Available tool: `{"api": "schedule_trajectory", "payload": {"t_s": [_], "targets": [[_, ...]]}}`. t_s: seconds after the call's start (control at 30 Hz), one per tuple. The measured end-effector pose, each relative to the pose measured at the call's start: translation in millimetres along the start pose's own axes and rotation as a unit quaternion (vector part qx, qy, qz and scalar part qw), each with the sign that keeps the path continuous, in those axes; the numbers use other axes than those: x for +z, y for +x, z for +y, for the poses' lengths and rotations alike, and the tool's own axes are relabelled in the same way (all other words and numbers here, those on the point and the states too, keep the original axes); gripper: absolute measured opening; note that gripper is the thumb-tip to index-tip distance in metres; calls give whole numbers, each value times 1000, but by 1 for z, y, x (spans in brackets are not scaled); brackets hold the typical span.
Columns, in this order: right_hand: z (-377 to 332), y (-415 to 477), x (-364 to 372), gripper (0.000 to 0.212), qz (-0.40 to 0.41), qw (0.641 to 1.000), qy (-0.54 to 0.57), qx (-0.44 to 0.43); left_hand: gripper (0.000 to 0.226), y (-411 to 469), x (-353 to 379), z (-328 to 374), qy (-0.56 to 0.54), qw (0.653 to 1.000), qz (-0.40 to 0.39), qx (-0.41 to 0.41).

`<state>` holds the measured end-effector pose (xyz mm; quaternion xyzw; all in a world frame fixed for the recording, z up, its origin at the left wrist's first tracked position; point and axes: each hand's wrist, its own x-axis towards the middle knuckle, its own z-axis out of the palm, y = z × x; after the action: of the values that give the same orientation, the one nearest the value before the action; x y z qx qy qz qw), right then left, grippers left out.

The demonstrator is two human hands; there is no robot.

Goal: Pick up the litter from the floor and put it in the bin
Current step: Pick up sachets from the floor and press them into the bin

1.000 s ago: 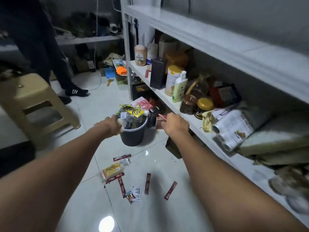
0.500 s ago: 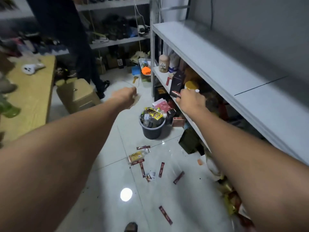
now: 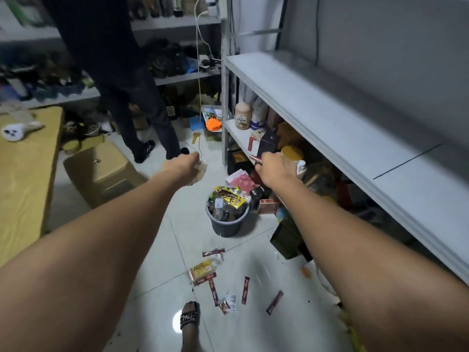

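A dark grey bin (image 3: 227, 226) stands on the white tiled floor, heaped with wrappers and a yellow packet on top. My left hand (image 3: 184, 166) is stretched out above and left of the bin, gripping a crumpled pale wrapper (image 3: 200, 171). My right hand (image 3: 272, 168) is above and right of the bin, pinching a thin red sachet (image 3: 254, 158). On the floor in front of the bin lie several red sachets (image 3: 245, 289) and a yellow snack packet (image 3: 204, 268).
A white metal shelf unit (image 3: 317, 105) full of jars and boxes runs along the right. A person in dark clothes (image 3: 132, 102) stands at the back. A yellow stool (image 3: 101, 168) and a yellow table (image 3: 25, 174) are on the left. My sandalled foot (image 3: 189, 318) is at the bottom.
The view has risen and pulled back from the bin. Both hands have lifted from the bin's rim to well above it, keeping hold of their litter.
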<state>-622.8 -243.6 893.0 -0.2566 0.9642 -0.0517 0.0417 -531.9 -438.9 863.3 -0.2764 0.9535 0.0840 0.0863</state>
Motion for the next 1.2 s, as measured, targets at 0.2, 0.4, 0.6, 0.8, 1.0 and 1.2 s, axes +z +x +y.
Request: {"api": "schedule_trajectory", "payload": {"t_s": [0.2, 0.4, 0.6, 0.8, 1.0, 1.2], "targets": [[-38, 88, 28, 29, -24, 999, -18, 45, 32, 104, 19, -27, -34, 997, -61, 40], [-60, 164, 59, 27, -21, 997, -34, 61, 20, 187, 53, -38, -66, 992, -96, 54], [-58, 222, 132, 25, -47, 996, -30, 67, 27, 248, 106, -44, -36, 991, -102, 76], [-31, 278, 259, 28, -29, 997, -28, 61, 17, 313, 229, -39, -76, 992, -58, 78], [15, 325, 415, 35, 26, 997, -36, 68, 16, 381, 386, -24, -47, 989, 31, 133], [50, 354, 530, 36, 79, 995, -22, 65, 18, 429, 488, -11, -12, 973, 144, 180]]}}
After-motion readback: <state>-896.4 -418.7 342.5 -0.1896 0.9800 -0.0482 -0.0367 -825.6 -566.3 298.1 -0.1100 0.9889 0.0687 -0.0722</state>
